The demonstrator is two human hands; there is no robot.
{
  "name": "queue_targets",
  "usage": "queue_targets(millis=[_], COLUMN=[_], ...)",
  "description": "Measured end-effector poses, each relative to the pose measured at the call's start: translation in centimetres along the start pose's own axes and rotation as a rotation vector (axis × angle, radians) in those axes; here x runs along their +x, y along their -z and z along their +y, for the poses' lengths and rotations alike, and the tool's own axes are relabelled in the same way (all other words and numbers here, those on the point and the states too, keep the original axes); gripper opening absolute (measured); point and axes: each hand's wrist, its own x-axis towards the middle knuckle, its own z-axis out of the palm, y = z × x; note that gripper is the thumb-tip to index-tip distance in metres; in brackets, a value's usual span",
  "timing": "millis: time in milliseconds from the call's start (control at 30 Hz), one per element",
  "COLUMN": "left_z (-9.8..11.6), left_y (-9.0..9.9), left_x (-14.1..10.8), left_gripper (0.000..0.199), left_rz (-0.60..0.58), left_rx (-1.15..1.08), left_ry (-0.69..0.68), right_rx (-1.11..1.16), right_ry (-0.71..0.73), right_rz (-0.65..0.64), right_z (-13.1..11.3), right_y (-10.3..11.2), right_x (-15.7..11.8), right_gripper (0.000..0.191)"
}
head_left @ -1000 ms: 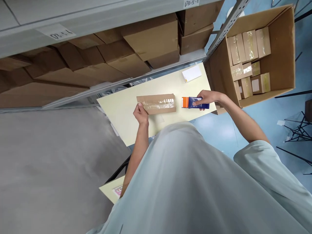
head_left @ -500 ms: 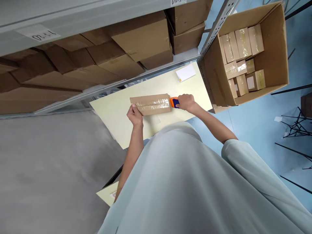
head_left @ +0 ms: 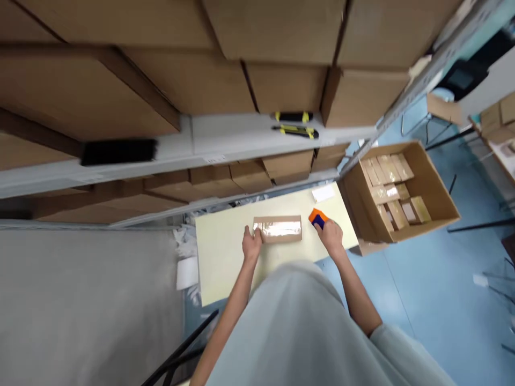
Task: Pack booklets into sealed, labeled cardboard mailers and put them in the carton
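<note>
A small cardboard box [head_left: 277,236] with a shiny strip of clear tape along its upper side lies on the pale yellow tabletop [head_left: 225,257]. My left hand [head_left: 252,244] grips its left end, thumb and fingers at the near corner. To the right of the box, and apart from it, my right hand [head_left: 330,236] is closed around an orange and dark-blue hand tool [head_left: 318,217], whose exact kind I cannot make out. A white card or small pad [head_left: 323,193] rests at the table's far right.
Right of the table stands a large open carton [head_left: 362,201] with several small taped boxes inside. Above the far edge, a metal shelf [head_left: 233,134] holds many brown boxes, two yellow-and-black cutters [head_left: 295,130] and a black flat object [head_left: 118,151]. A grey surface [head_left: 88,300] spans the left.
My view has tilted up, showing more of the upper shelf. The orange tool has drawn away from the box's right end and tipped. My left hand stays on the box.
</note>
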Motion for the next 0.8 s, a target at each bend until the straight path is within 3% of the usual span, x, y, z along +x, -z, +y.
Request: queue_targets(millis=[67,133,233,300,400,500,567,633,700,800], left_z=[2.6,6.2,12.2,15.9,20.5,23.8,24.8,24.4,22.4,17.4], left_y=[0.1,0.2,1.0,1.9,3.5,4.8,5.5,5.9,6.3,7.1], left_x=[-0.6,-1.3,-1.4,-0.1,4.0,8.4,10.2,10.7,10.2,8.5], left_gripper=[0.056,0.054,0.044,0.043,0.049,0.059,0.062,0.061,0.057,0.053], left_rz=[0.012,-0.033,-0.037,0.022,0.126,0.150,0.146,0.146,0.150,0.155], left_rx=[-0.078,-0.150,-0.215,-0.243,-0.252,-0.223,-0.208,-0.201,-0.194,-0.177], left_ry=[-0.048,-0.252,-0.655,-0.802,-0.841,-0.773,-0.724,-0.722,-0.741,-0.685], right_rx=[0.051,0.083,0.106,0.099,0.040,-0.057,-0.107,-0.130,-0.143,-0.131], right_ry=[0.036,0.166,0.489,0.709,0.896,0.853,0.805,0.793,0.786,0.788], right_rz=[0.060,0.116,0.209,0.297,0.420,0.397,0.353,0.323,0.292,0.290], right_z=[-1.4,-3.7,-8.7,-12.8,-19.4,-25.1,-27.7,-29.3,-30.2,-30.7], right_y=[1.5,3.5,7.5,10.7,15.7,19.4,20.8,21.1,21.0,20.8], right_x=[0.2,0.7,2.0,3.4,5.6,7.1,7.6,7.9,8.1,7.8], right_gripper=[0.043,0.043,0.040,0.037,0.036,0.040,0.040,0.038,0.036,0.039])
